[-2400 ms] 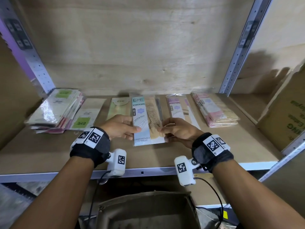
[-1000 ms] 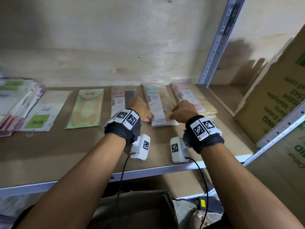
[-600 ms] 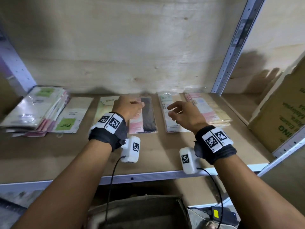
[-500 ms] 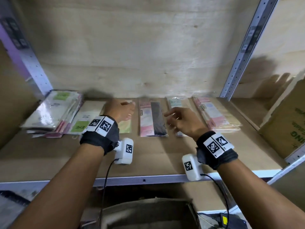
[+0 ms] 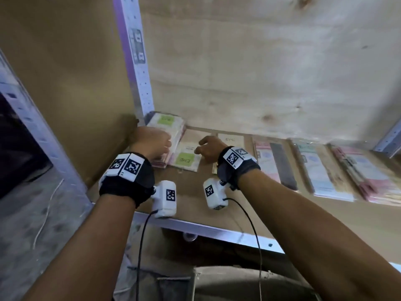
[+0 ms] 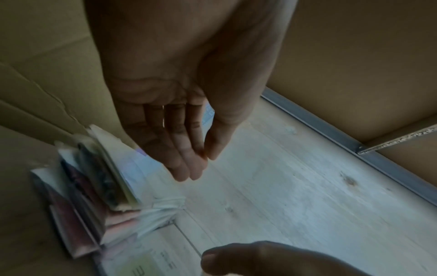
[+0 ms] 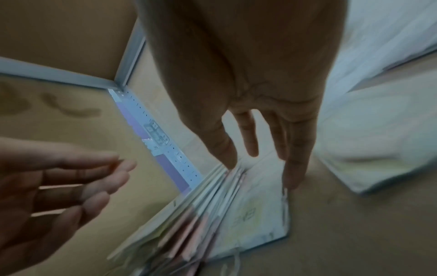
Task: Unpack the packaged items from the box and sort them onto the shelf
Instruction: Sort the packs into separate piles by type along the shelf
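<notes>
Here the fingers (image 6: 187,164) of the left hand (image 5: 152,142) are seen held straight and close together, with the thumb tip beside the forefinger and nothing between them; no packet is gripped. They hang just above the stack of packets (image 5: 167,135) that lies in the back left corner of the shelf (image 5: 217,230), against the perforated upright post (image 5: 138,68). Whether the fingertips touch the top packet cannot be told. In the left wrist view the stack (image 6: 94,196) is shown below and beside the fingers, its edges fanned and blurred.

The fingers (image 7: 295,168) of the right hand (image 5: 209,147) are spread slightly apart and extended downward. One fingertip is placed at the edge of the green-labelled packet (image 5: 185,157), which lies flat just right of the stack; the thumb is seen near the stack's side in the right wrist view. Nothing is clamped by this hand either.

Farther right along the shelf, further packets are laid in a row: a beige packet (image 5: 231,140) partly hidden behind the right wrist, a pink-and-black packet (image 5: 275,164), a pale blue packet (image 5: 316,172), and a pink stack (image 5: 366,174) near the right end. All are set toward the back edge, apart from one another. Black bands with printed markers are worn on both wrists, and a white camera unit (image 5: 166,195) hangs under each. Below the shelf's front edge, the open box (image 5: 238,283) is partly seen.
</notes>
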